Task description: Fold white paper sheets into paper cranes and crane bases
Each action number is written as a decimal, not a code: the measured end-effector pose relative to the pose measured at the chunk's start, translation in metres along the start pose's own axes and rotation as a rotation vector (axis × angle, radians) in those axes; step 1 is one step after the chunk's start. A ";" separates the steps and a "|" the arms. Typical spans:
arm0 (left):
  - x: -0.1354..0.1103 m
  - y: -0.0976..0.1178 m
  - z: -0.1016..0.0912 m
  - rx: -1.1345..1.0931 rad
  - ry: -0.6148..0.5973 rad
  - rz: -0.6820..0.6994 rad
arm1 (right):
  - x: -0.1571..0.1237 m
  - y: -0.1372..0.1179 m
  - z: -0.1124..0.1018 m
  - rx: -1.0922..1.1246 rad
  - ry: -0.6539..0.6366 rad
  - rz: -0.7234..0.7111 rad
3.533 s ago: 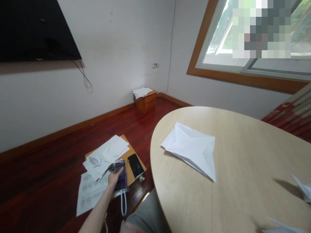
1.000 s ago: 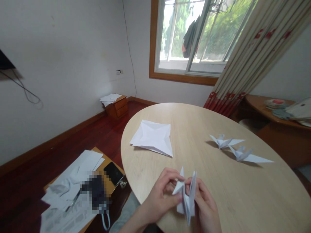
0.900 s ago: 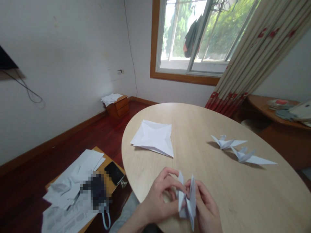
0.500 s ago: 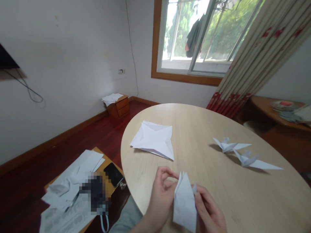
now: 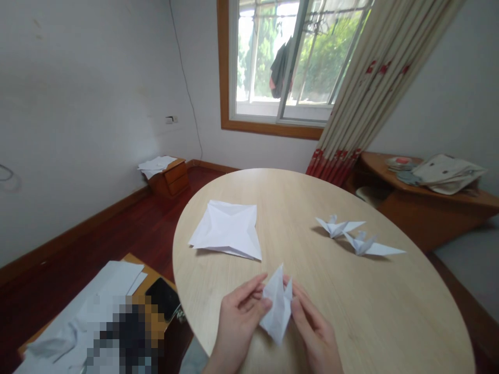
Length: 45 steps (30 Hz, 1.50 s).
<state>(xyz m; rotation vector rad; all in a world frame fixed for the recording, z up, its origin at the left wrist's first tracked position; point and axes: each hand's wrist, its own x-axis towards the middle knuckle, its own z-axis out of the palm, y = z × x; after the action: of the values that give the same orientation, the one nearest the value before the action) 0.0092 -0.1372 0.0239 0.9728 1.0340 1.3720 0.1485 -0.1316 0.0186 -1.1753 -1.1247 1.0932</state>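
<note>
Between my two hands, over the near part of the round table, is a partly folded white origami paper (image 5: 277,309) with pointed tips at its top. My left hand (image 5: 239,317) grips its left side, the thumb pressed on the front face. On the right edge, by a small narrow point, my right hand (image 5: 314,324) pinches it with the thumb in front; the fingers behind are partly hidden. Farther off lie creased square white sheets (image 5: 230,228). To the right stand two folded paper cranes, one crane (image 5: 337,227) slightly behind the other crane (image 5: 362,245).
The round wooden table (image 5: 296,208) has its edge close to my body. At lower left a low stand holds papers (image 5: 105,283), a black phone (image 5: 161,297) and a blurred dark item. A small cabinet (image 5: 175,179) and a side desk (image 5: 390,179) stand beyond the table.
The folded paper has turned and tilted in my hands, so it now shows a diamond-like shape tapering at the bottom. My view has swung to the right.
</note>
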 end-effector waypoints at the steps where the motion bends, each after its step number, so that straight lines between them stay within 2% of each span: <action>1: 0.001 -0.003 0.001 0.000 0.036 -0.006 | 0.000 -0.001 0.000 0.020 -0.025 0.032; 3: 0.002 -0.008 0.003 0.025 0.110 0.010 | 0.000 -0.001 -0.001 0.032 -0.042 0.063; 5: 0.002 -0.012 0.005 0.121 0.116 0.084 | -0.002 0.001 0.000 0.028 -0.012 0.056; 8: 0.000 -0.011 0.004 0.288 -0.021 0.254 | -0.003 0.007 0.001 0.094 0.056 0.055; 11: 0.001 -0.006 0.000 0.370 -0.152 0.362 | -0.002 0.011 0.004 0.287 0.058 0.093; 14: 0.004 -0.003 -0.004 0.375 -0.217 0.335 | 0.001 0.009 0.005 0.416 -0.011 0.173; 16: 0.007 -0.002 -0.006 0.299 -0.241 0.256 | 0.003 0.004 0.004 0.365 -0.070 0.219; 19: 0.009 0.001 -0.007 0.173 -0.256 0.136 | 0.006 -0.003 0.001 0.191 -0.078 0.162; 22: 0.009 0.002 -0.004 0.217 -0.185 0.158 | 0.005 -0.007 0.001 0.076 -0.028 0.076; 27: 0.006 -0.004 0.003 0.435 0.092 0.397 | 0.003 -0.005 0.003 -0.062 0.147 0.046; 29: 0.007 -0.005 0.004 0.462 0.127 0.439 | 0.005 -0.007 0.001 -0.058 0.174 0.061; 31: 0.009 -0.004 0.003 0.452 0.075 0.472 | 0.007 -0.010 -0.002 0.014 0.120 0.078; 34: 0.012 -0.005 0.000 0.417 0.013 0.542 | 0.010 -0.015 0.000 0.221 -0.040 0.127; 37: 0.012 -0.011 -0.001 0.400 0.062 0.689 | 0.010 -0.014 0.009 0.464 -0.144 0.206; 39: 0.011 -0.015 0.000 0.395 0.104 0.742 | 0.008 -0.011 0.015 0.575 -0.133 0.267; 41: 0.012 -0.014 0.002 0.385 0.112 0.675 | 0.007 -0.009 0.017 0.616 -0.107 0.289; 45: 0.017 -0.007 0.003 0.303 0.032 0.397 | 0.005 -0.009 0.013 0.593 -0.140 0.230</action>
<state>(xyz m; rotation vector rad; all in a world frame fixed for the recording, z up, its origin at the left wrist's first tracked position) 0.0129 -0.1196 0.0178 1.4433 1.1355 1.5815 0.1364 -0.1259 0.0285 -0.7720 -0.6957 1.5723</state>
